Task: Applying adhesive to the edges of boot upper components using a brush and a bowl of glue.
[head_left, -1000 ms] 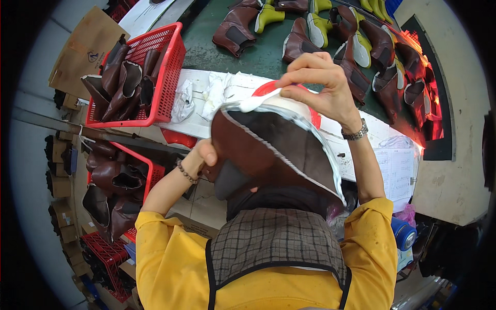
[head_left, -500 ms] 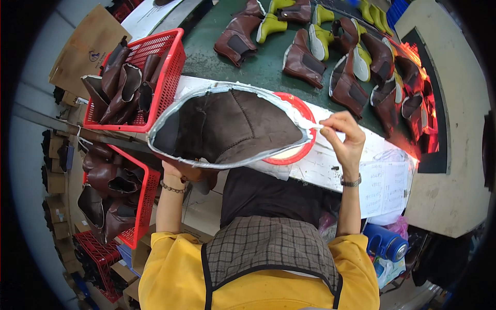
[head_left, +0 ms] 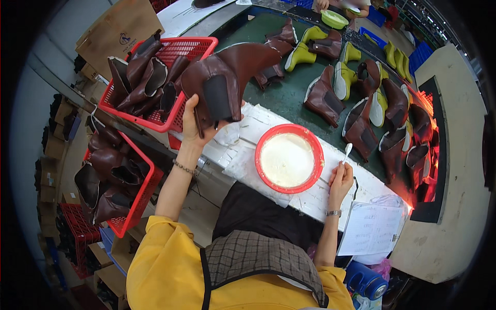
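A brown leather boot upper (head_left: pixel 227 64) with a dark elastic side panel is raised in my left hand (head_left: pixel 199 121), whose thumb and fingers close round it. It hangs over the edge of the green surface, beside the upper red basket. My right hand (head_left: pixel 341 182) pinches a small brush (head_left: pixel 348 151) with a white tip pointing up. Between my hands, on the white bench (head_left: pixel 227 150), stands a round red bowl (head_left: pixel 320 150) holding a creamy white paste. The brush is apart from both the bowl and the boot upper.
Two red baskets, one above (head_left: pixel 175 46) and one below (head_left: pixel 147 194), hold more uppers at left. Brown boots and yellow-green lasts (head_left: pixel 297 55) stand on the green belt (head_left: pixel 279 106), which leads to a glowing heater (head_left: pixel 426 103). Another person's hand (head_left: pixel 323 5) shows at the far side.
The boot upper moved up and left from over the bowl, and its leather outside now shows instead of its open inside. The brush left its edge and moved down and right. The view shifted.
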Demonstrator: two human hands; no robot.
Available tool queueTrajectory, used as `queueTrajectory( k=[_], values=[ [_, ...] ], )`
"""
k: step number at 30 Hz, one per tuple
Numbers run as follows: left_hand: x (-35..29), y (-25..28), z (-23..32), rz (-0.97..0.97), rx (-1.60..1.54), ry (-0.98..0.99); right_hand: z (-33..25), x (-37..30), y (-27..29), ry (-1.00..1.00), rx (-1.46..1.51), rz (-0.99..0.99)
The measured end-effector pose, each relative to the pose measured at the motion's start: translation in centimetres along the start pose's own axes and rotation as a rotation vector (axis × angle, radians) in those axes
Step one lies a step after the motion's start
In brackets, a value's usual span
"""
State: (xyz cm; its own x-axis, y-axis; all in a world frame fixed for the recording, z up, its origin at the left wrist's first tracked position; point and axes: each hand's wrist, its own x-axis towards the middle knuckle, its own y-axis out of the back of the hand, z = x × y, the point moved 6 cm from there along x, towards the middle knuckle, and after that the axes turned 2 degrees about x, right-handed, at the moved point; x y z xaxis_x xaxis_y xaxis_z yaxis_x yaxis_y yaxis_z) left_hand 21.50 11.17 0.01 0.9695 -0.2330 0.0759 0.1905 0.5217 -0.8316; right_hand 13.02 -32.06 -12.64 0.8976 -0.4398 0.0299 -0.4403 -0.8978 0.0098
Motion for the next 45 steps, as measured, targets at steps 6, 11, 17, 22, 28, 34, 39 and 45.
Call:
queueTrajectory(
  k=[6,11,17,22,28,34,39,45],
  values=[
    [12.5,3.1,3.1,-0.028,-0.147,-0.034,0.5,0.0,0.0,-0.019,0.015,0.011],
    [25.3,8.2,5.0,0.060,0.039,-0.019,1.2,-0.3,0.1,-0.037,-0.024,0.050],
    [30.8,18.0,6.7,0.323,0.338,-0.024,0.6,-0.5,-0.5,-0.070,-0.033,0.069],
    [31.7,18.9,9.4,0.439,0.375,-0.051,0.5,-0.3,-0.3,-0.092,-0.042,0.110],
    [29.8,25.8,9.4,0.599,0.317,-0.115,0.6,-0.1,-1.0,-0.116,-0.058,0.095],
    [25.7,30.8,5.9,0.923,0.683,-0.054,0.6,-0.5,-1.0,-0.091,-0.078,0.091],
    [23.2,27.7,7.2,1.302,1.659,-0.213,1.1,-0.3,-0.9,-0.042,-0.096,0.079],
    [18.1,15.1,-1.1,0.433,1.893,-0.344,0.8,-0.3,-0.8,-0.052,-0.065,0.041]
  ],
)
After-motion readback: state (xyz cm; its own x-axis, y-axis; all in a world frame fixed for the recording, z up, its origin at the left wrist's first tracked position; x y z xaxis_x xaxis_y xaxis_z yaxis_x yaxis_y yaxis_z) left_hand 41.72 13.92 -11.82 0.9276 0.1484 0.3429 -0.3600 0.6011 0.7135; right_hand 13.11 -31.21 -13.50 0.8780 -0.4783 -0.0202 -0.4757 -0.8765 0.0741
